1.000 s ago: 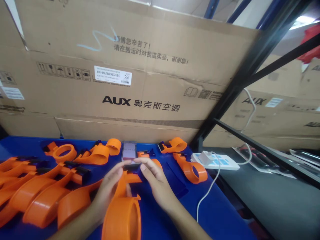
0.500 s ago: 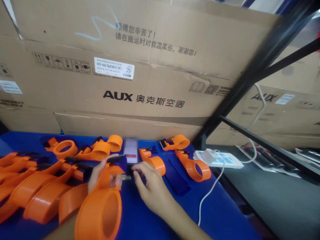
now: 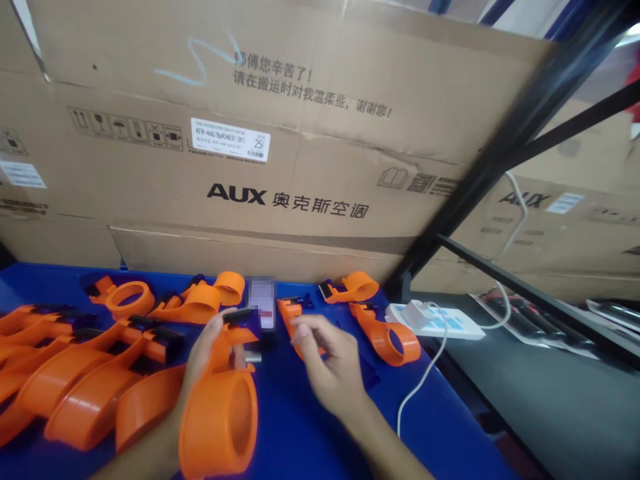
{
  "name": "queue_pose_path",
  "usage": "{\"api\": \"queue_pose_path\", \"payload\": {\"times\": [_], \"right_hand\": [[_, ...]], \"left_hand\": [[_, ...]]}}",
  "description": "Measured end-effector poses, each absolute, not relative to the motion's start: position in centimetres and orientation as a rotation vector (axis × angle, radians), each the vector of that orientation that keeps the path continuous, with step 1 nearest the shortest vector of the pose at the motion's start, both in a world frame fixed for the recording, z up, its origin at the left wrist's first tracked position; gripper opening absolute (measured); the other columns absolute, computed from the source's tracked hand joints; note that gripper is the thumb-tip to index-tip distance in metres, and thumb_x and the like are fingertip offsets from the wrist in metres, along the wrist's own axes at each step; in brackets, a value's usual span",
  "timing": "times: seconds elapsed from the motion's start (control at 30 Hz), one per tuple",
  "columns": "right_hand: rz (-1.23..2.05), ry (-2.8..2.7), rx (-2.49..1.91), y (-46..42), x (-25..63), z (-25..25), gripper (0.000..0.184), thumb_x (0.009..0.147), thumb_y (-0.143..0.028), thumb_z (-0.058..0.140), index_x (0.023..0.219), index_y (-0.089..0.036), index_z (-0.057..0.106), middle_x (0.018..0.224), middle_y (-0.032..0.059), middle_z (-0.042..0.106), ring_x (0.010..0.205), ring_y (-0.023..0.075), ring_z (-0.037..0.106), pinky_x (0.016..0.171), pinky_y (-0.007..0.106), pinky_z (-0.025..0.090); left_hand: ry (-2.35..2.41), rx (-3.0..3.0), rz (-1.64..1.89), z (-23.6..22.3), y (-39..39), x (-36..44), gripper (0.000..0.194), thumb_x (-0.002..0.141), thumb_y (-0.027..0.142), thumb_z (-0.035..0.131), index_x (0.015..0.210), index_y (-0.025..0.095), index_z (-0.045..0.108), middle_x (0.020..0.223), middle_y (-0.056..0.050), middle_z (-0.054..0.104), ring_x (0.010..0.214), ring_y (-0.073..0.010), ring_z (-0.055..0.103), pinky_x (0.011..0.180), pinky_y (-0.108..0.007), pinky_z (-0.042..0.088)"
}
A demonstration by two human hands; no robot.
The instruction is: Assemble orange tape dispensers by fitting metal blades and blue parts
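Observation:
My left hand (image 3: 201, 350) is closed around an orange tape dispenser (image 3: 219, 420). Its round hub hangs toward me, and its dark blue and black head points up and away. A short silvery piece (image 3: 253, 357) shows beside that head; I cannot tell whether it belongs to the dispenser. To the right, my right hand (image 3: 336, 363) hovers with thumb and index finger brought together and the other fingers curled. Whether something small sits in that pinch cannot be made out. Behind its fingertips lies another orange tape dispenser (image 3: 291, 313), partly hidden by the hand.
Several orange dispensers (image 3: 95, 393) crowd the left of the blue tabletop (image 3: 295, 433). More lie at the back and right, including one dispenser (image 3: 395, 340). A phone (image 3: 261, 300) rests near a large carton (image 3: 280, 160). A white power strip (image 3: 455, 323) and cable stand by the black frame (image 3: 473, 157).
My right hand has moved right, away from the held dispenser's head, and now covers part of the dispenser behind it. My left hand has shifted slightly right with its dispenser.

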State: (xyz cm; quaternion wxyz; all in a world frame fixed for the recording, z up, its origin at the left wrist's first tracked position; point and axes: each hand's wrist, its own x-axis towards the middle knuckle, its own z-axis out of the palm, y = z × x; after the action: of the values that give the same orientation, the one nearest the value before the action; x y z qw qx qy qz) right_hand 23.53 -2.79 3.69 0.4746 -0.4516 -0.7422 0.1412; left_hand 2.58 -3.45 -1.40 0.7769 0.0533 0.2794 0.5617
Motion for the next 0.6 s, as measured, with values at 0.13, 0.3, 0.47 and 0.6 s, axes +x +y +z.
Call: {"api": "queue_pose_path", "payload": {"times": [0.13,0.3,0.47,0.6], "right_hand": [[0.026,-1.632,-1.444,-0.4,27.2,4.6,0.030,0.102,-0.037,0.049,0.117,-0.020,0.070,0.096,0.0081,0.077,0.083,0.0229,0.073,0.075,0.032,0.055],[0.006,-1.916,-2.134,2.3,30.7,4.1,0.037,0.099,-0.031,0.053,0.131,-0.016,0.064,0.118,0.0183,0.074,0.109,0.0332,0.071,0.087,0.039,0.052],[0.083,-1.985,-2.257,2.9,31.3,2.7,0.030,0.094,-0.029,0.059,0.118,-0.015,0.071,0.115,0.0212,0.074,0.107,0.0355,0.071,0.081,0.038,0.051],[0.072,-1.982,-2.300,3.5,31.1,2.2,0.028,0.093,-0.017,0.055,0.114,-0.013,0.072,0.114,0.0232,0.074,0.105,0.0345,0.071,0.083,0.038,0.050]], "left_hand": [[0.656,0.279,1.359,-0.2,-4.1,3.6,0.041,0.088,0.038,0.075,0.125,0.024,0.065,0.079,-0.004,0.077,0.066,-0.0224,0.076,0.066,-0.033,0.063],[0.678,0.338,1.313,0.0,-4.1,3.8,0.057,0.095,0.033,0.067,0.149,0.028,0.049,0.123,-0.013,0.076,0.104,-0.0306,0.076,0.088,-0.042,0.062],[0.658,0.178,1.196,0.2,-3.8,3.5,0.053,0.098,0.043,0.061,0.144,0.017,0.055,0.123,-0.017,0.076,0.105,-0.0310,0.076,0.087,-0.041,0.063],[0.651,0.269,1.027,0.9,-4.1,3.5,0.053,0.099,0.040,0.058,0.141,0.008,0.058,0.092,-0.016,0.081,0.073,-0.0230,0.077,0.068,-0.032,0.063]]}}
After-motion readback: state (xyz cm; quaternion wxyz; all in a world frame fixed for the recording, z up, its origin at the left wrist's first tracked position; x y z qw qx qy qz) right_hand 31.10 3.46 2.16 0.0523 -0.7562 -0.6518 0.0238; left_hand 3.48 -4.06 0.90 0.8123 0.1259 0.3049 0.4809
